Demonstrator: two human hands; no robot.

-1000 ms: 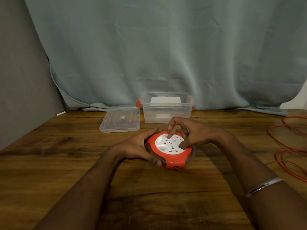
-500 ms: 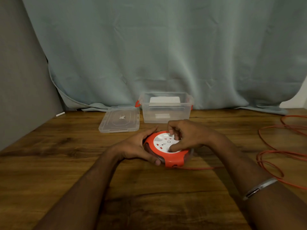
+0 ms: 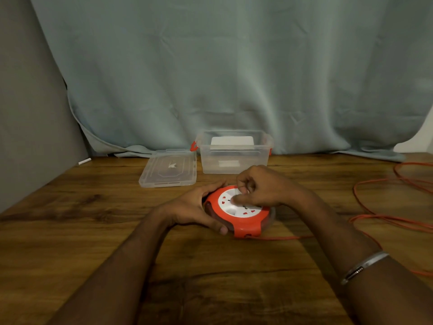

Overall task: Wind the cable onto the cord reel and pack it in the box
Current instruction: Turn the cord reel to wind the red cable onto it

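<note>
The cord reel (image 3: 239, 211) looks light, rigid and smooth, so the left hand (image 3: 195, 208) grip clamps its left rim while the right hand (image 3: 262, 190) fingers press on its white face, and the limp cable (image 3: 386, 218) trails right across the surface (image 3: 93, 231).

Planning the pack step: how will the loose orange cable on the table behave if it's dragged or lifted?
Likely floppy: the orange cable lies in loose, uneven loops on the table. Probably light for its length, since it looks thin. Loops overlap at the right, so they may snag or tangle as the cord reel draws it in.
</note>
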